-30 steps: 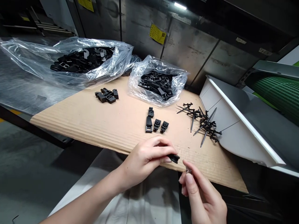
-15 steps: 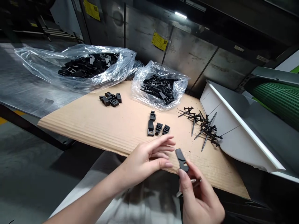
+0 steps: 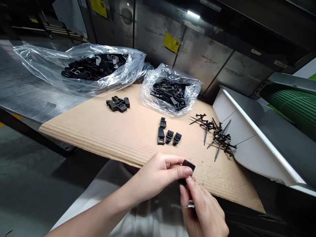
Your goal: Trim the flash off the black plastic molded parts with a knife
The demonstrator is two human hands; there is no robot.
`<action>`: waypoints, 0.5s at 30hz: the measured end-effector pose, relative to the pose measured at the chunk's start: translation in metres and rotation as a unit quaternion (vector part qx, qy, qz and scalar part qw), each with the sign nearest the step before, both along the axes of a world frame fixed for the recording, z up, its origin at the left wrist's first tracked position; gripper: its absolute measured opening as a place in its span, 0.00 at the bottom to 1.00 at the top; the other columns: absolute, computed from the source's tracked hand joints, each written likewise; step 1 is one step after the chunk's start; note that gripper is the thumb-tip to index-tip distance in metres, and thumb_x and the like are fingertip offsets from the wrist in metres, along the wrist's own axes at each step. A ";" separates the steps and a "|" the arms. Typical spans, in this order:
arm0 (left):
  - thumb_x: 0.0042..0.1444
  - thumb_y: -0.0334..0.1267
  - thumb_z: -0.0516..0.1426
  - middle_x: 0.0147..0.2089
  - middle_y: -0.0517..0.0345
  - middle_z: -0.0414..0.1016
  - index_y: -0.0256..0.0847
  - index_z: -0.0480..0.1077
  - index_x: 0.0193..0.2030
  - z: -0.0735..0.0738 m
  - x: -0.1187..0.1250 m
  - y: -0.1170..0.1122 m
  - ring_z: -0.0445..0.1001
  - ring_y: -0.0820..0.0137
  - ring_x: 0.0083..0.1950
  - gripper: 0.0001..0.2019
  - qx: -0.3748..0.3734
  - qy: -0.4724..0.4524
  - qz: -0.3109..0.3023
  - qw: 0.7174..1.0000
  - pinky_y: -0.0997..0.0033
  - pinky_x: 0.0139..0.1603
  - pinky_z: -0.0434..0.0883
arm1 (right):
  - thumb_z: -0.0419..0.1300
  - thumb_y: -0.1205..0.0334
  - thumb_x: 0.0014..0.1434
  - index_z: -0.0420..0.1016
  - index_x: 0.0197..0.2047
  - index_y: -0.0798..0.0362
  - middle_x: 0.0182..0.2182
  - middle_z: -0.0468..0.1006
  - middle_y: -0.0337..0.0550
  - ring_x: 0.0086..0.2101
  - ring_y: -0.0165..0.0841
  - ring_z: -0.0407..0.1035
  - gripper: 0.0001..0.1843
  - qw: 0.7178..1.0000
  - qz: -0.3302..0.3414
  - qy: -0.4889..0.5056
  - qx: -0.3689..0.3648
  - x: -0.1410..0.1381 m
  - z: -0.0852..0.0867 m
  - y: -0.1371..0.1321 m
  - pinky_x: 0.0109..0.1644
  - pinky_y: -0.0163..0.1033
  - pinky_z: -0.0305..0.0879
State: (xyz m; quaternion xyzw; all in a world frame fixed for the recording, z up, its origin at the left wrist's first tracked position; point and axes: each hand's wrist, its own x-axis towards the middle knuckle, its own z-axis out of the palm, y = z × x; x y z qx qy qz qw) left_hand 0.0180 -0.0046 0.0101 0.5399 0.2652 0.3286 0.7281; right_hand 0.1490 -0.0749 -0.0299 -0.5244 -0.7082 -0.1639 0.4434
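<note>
My left hand [image 3: 158,174] pinches a small black plastic clip [image 3: 188,167] just off the near edge of the cardboard sheet [image 3: 103,131]. My right hand [image 3: 202,210] comes up from below, its thumb and fingers closed on the lower end of the same clip. A small shiny metal piece [image 3: 190,206] shows between its fingers. Several loose black clips [image 3: 168,133] lie on the cardboard just beyond my hands. A pile of black pointed pins [image 3: 214,135] lies to the right.
Two clear plastic bags of black parts sit at the back, a big one [image 3: 89,67] on the left and a smaller one [image 3: 170,90] in the middle. Another clump of clips [image 3: 118,103] lies between them. A white slanted chute [image 3: 249,131] borders the right.
My left hand was open with fingers spread half a second ago while the right held the clip up; now both hands have closed on the clip together.
</note>
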 end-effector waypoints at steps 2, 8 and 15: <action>0.53 0.38 0.57 0.29 0.59 0.74 0.36 0.70 0.47 0.000 -0.001 0.001 0.71 0.70 0.34 0.15 -0.006 0.008 0.009 1.000 0.73 0.36 0.67 | 0.61 0.73 0.52 0.60 0.59 0.39 0.31 0.81 0.35 0.28 0.37 0.77 0.35 0.999 0.013 0.032 0.005 0.001 0.002 -0.001 0.29 0.38 0.72; 0.52 0.41 0.59 0.30 0.60 0.71 0.36 0.71 0.40 0.001 -0.005 0.003 0.69 0.75 0.29 0.12 -0.051 -0.058 -0.058 0.995 0.77 0.32 0.66 | 0.60 0.64 0.53 0.76 0.41 0.45 0.25 0.80 0.37 0.18 0.31 0.72 0.11 0.947 0.082 0.306 -0.050 -0.003 0.005 -0.002 0.21 0.36 0.68; 0.52 0.50 0.57 0.21 0.64 0.66 0.34 0.65 0.31 -0.001 -0.002 0.004 0.60 0.80 0.19 0.17 -0.018 -0.028 -0.049 0.998 0.83 0.18 0.58 | 0.58 0.66 0.56 0.77 0.35 0.50 0.18 0.77 0.36 0.10 0.22 0.63 0.06 0.791 0.197 0.561 -0.142 -0.012 0.019 0.010 0.12 0.26 0.59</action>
